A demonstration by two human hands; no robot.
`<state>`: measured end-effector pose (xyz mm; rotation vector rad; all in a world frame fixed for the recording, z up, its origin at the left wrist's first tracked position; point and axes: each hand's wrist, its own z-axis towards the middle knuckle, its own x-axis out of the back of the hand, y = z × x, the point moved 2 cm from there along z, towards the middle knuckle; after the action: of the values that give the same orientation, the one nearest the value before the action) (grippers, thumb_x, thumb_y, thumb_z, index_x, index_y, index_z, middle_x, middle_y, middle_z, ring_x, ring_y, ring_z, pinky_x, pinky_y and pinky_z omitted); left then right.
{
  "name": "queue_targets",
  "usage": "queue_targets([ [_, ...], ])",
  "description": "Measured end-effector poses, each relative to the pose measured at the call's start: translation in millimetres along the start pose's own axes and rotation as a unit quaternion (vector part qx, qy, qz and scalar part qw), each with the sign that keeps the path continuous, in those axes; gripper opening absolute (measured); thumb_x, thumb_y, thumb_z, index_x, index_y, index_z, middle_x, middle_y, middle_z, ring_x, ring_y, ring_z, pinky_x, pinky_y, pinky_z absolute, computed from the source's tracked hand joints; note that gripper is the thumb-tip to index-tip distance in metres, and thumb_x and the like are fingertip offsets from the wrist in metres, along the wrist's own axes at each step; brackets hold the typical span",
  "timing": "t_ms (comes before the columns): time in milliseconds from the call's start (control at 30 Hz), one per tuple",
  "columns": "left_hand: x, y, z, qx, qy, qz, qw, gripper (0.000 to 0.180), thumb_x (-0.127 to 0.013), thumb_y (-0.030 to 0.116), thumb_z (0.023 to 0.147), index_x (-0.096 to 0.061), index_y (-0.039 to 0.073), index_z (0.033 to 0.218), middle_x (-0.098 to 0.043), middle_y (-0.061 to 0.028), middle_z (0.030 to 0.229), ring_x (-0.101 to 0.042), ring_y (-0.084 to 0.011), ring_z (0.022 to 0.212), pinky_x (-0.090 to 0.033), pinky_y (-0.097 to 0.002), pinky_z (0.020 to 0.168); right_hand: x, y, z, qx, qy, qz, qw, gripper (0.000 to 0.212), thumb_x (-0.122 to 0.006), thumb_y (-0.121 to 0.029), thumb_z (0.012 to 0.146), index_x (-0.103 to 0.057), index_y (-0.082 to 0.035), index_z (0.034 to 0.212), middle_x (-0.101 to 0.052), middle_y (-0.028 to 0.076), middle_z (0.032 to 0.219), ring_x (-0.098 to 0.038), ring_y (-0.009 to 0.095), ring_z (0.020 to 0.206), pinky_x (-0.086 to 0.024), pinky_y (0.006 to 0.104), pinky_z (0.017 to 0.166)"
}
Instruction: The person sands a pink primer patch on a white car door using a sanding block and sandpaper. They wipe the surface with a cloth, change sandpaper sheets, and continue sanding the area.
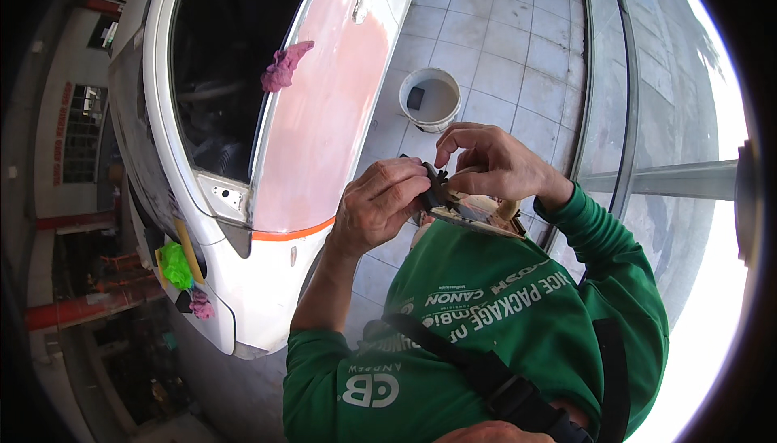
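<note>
My left hand (379,204) and my right hand (490,164) meet in front of my chest, both closed on a small dark piece, seemingly a folded sheet of sandpaper (437,192). The fingers of both hands pinch and bend it. I wear a green long-sleeved shirt. To my left stands a white car door (324,119) whose panel is sanded to a pinkish primer patch, with an orange stripe low on it.
A pink rag (283,67) hangs on the door's window sill. A white bucket (430,99) with cloudy water and a dark block stands on the grey tiled floor. Green and pink rags (174,265) are tucked at the door's edge. A glass wall runs on my right.
</note>
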<state>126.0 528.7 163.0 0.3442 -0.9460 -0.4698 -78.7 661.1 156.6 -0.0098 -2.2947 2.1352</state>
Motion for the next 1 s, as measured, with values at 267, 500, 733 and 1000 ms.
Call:
queue_targets([
  [267,-1,3,7,-0.021,-0.007,0.006,1.000,0.046,-0.090,0.001,0.068,-0.072,0.008,0.110,-0.071,-0.0063,0.116,-0.072,-0.0289,0.111,-0.064,-0.0393,0.093,-1,13,-6,0.131,0.059,-0.086,0.986,0.017,-0.077,-0.013,0.093,-0.074,0.004,0.095,-0.066,0.009,0.087,-0.068,0.020,0.085,-0.053,0.0357,0.073],
  [500,0,9,15,-0.041,-0.010,0.021,0.999,0.046,-0.090,0.000,0.067,-0.072,0.007,0.109,-0.071,-0.0072,0.114,-0.072,-0.0285,0.110,-0.065,-0.0381,0.090,-10,3,-6,0.054,0.110,-0.077,0.989,0.021,-0.076,-0.014,0.094,-0.073,0.004,0.084,-0.066,0.009,0.083,-0.065,0.019,0.077,-0.051,0.0366,0.071],
  [733,2,7,13,-0.039,-0.002,-0.003,0.999,0.047,-0.090,-0.001,0.067,-0.072,0.006,0.110,-0.072,-0.0079,0.115,-0.072,-0.0298,0.111,-0.065,-0.0388,0.091,-1,-9,-17,0.008,0.014,0.027,1.000,0.029,-0.082,-0.012,0.088,-0.074,0.000,0.113,-0.071,0.006,0.093,-0.068,0.017,0.083,-0.054,0.0330,0.075],
  [1000,2,7,12,-0.033,-0.006,-0.007,0.999,0.048,-0.090,0.000,0.067,-0.072,0.006,0.111,-0.072,-0.0081,0.116,-0.072,-0.0303,0.111,-0.064,-0.0390,0.092,5,8,-9,0.192,0.002,-0.075,0.979,0.058,-0.095,-0.020,0.077,-0.071,0.003,0.124,-0.073,0.016,0.125,-0.072,0.028,0.111,-0.056,0.0397,0.097],
])
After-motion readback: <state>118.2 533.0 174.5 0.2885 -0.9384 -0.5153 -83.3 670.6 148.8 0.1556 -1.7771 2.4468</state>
